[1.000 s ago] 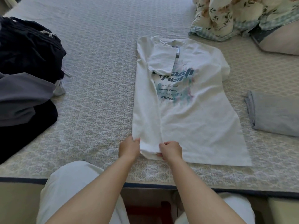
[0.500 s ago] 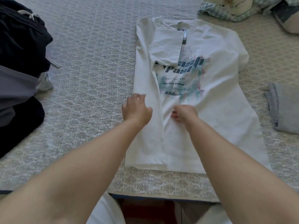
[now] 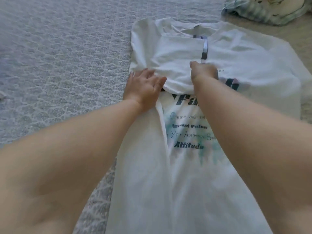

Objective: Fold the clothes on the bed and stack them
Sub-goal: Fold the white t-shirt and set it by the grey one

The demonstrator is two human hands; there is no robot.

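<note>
Bed [image 3: 59, 65] holds a white t-shirt [image 3: 253, 68], left side folded in. Left hand [image 3: 143, 86] presses flat beside that sleeve, right hand [image 3: 203, 71] pinches it; right side unfolded, nothing stacked yet.

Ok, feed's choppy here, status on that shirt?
Left hand flat on folded side. Right hand pinching sleeve of shirt. Nothing in the way.

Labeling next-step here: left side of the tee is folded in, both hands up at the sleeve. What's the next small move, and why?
Probably press the folded-in sleeve flat. The left hand rests flat at the white T-shirt's folded edge, the right hand is on the sleeve, and the fabric between them looks bunched.
</note>
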